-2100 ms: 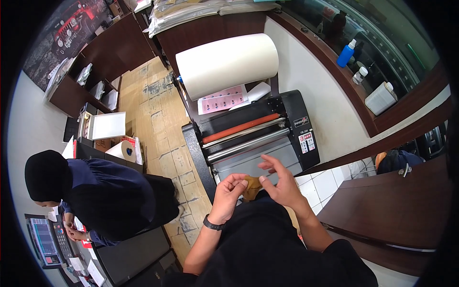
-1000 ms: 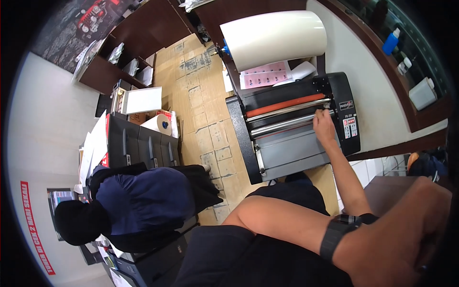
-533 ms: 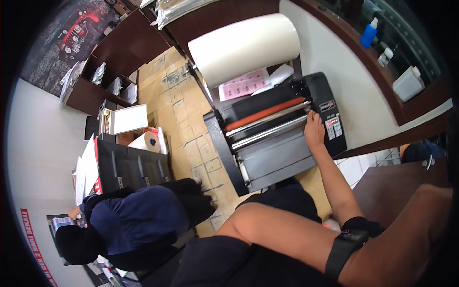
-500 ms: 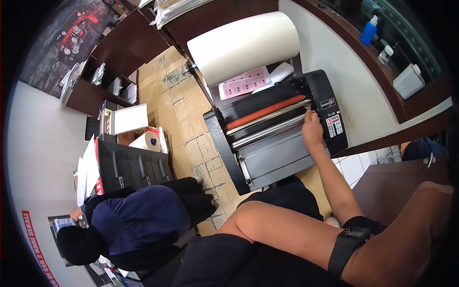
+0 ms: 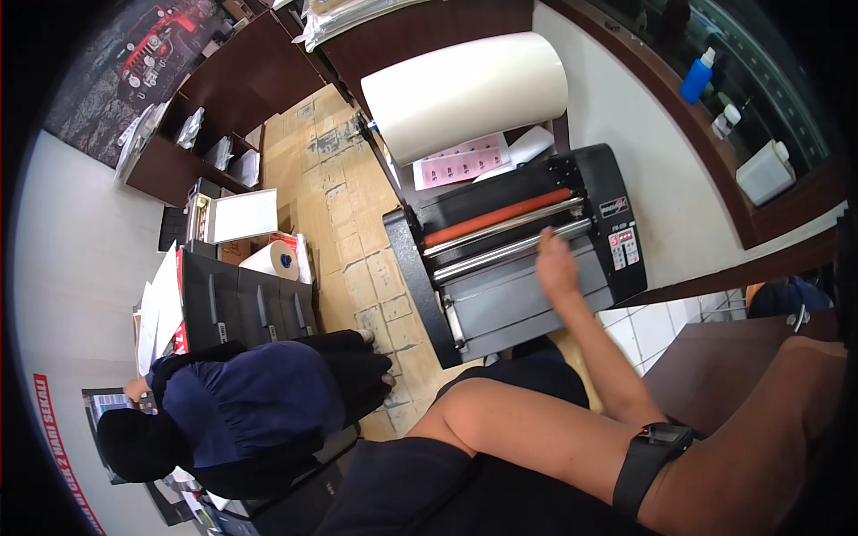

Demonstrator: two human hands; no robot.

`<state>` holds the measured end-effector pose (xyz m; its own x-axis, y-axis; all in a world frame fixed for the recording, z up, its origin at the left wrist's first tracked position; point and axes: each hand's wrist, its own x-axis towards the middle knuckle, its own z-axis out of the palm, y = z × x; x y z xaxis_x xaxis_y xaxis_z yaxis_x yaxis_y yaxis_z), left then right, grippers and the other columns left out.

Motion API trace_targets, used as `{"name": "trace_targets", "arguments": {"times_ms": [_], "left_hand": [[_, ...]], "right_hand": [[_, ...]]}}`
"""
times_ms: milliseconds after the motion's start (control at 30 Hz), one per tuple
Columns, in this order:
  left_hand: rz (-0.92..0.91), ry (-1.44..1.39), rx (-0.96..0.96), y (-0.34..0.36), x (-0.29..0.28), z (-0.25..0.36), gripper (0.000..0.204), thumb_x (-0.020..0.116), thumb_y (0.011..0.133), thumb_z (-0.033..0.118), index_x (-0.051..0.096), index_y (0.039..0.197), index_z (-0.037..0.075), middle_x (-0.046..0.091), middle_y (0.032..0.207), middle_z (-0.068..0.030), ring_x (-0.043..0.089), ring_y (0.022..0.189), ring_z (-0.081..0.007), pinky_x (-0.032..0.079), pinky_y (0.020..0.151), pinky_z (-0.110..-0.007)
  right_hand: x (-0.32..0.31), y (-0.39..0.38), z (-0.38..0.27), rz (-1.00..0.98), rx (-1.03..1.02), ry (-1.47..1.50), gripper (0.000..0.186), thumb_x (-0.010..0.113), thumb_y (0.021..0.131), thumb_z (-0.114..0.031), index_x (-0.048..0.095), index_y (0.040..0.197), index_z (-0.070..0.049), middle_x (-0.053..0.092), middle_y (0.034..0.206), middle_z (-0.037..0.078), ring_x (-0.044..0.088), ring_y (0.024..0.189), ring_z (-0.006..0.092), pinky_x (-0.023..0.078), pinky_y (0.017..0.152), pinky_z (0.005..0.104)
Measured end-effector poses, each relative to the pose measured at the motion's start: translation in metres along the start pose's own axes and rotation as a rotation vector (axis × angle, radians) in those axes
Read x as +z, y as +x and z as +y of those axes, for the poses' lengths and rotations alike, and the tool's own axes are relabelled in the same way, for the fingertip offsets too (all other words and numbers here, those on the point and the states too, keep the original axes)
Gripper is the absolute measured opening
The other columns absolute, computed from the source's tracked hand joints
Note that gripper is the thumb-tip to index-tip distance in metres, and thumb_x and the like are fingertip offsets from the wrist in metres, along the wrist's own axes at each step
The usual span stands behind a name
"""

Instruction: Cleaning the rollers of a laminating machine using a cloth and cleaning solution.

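Observation:
My right hand (image 5: 556,266) reaches over the black roll laminator (image 5: 409,268), fingers curled together at the silver front bar (image 5: 487,252). Anything pinched in those fingers is too small to make out. Behind that bar run a second silver bar and a red roller (image 5: 500,217). A grey feed tray (image 5: 509,308) lies under my right wrist. My left hand (image 5: 760,438), with a black watch (image 5: 657,454) at its wrist, is raised across the lower right, large and close; its fingers cannot be made out.
A big white film roll (image 5: 465,98) hangs above pink printed sheets (image 5: 460,163) behind the laminator. At left a co-worker in blue (image 5: 259,402) bends beside dark drawers (image 5: 250,299). A ledge at right holds a blue spray bottle (image 5: 697,79) and a white container (image 5: 766,174).
My right hand has moved left along the silver bar, away from the control panel's end. My left arm keeps its place. The view has shifted slightly.

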<state>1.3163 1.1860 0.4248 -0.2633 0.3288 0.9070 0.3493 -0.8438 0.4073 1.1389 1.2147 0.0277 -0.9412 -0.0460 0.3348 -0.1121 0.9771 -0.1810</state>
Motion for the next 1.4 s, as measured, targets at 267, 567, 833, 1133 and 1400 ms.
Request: {"name": "trace_targets", "arguments": {"times_ms": [267, 567, 833, 1133, 1400], "left_hand": [[0.019, 0.065, 0.088, 0.002, 0.002, 0.002, 0.035, 0.069, 0.09, 0.033, 0.052, 0.07, 0.009, 0.049, 0.076, -0.0069, 0.051, 0.069, -0.0261, 0.039, 0.061, -0.038], [0.03, 0.169, 0.128, 0.006, 0.004, 0.009, 0.037, 0.068, 0.091, 0.036, 0.052, 0.071, 0.009, 0.048, 0.077, -0.007, 0.051, 0.068, -0.0259, 0.038, 0.06, -0.038], [0.08, 0.293, 0.166, 0.008, -0.01, 0.027, 0.039, 0.067, 0.092, 0.04, 0.052, 0.071, 0.01, 0.047, 0.077, -0.007, 0.05, 0.068, -0.0258, 0.038, 0.059, -0.038], [0.457, 1.159, -0.184, -0.186, -0.164, 0.0, 0.021, 0.076, 0.078, 0.017, 0.058, 0.073, 0.007, 0.055, 0.076, -0.0109, 0.056, 0.072, -0.0322, 0.043, 0.067, -0.042], [1.182, 1.658, -1.161, -0.398, -0.257, 0.014, 0.05, 0.055, 0.1, 0.027, 0.047, 0.136, -0.007, 0.054, 0.128, -0.0259, 0.05, 0.122, -0.0442, 0.038, 0.105, -0.049]], "right_hand": [[0.027, -0.009, -0.133, -0.054, -0.384, 0.095, 0.046, 0.055, 0.088, -0.009, 0.055, 0.133, 0.002, 0.065, 0.109, 0.015, 0.065, 0.096, 0.0296, 0.054, 0.079, 0.044], [-0.023, 0.03, 0.039, -0.067, -0.062, -0.045, 0.043, 0.055, 0.09, -0.013, 0.056, 0.13, 0.003, 0.064, 0.112, 0.017, 0.062, 0.102, 0.0343, 0.05, 0.085, 0.0462], [0.003, 0.006, -0.08, -0.21, -0.145, 0.024, 0.049, 0.058, 0.089, -0.018, 0.054, 0.131, 0.005, 0.063, 0.112, 0.016, 0.06, 0.103, 0.0321, 0.043, 0.088, 0.0468], [0.022, -0.013, -0.12, -0.333, -0.407, 0.329, 0.055, 0.056, 0.092, -0.019, 0.049, 0.143, 0.001, 0.063, 0.116, 0.017, 0.06, 0.105, 0.0326, 0.044, 0.09, 0.0462], [-0.013, 0.014, -0.036, -0.102, -0.222, 0.156, 0.039, 0.059, 0.092, -0.012, 0.064, 0.13, -0.006, 0.061, 0.098, 0.01, 0.06, 0.097, 0.0285, 0.044, 0.081, 0.0449]]}}
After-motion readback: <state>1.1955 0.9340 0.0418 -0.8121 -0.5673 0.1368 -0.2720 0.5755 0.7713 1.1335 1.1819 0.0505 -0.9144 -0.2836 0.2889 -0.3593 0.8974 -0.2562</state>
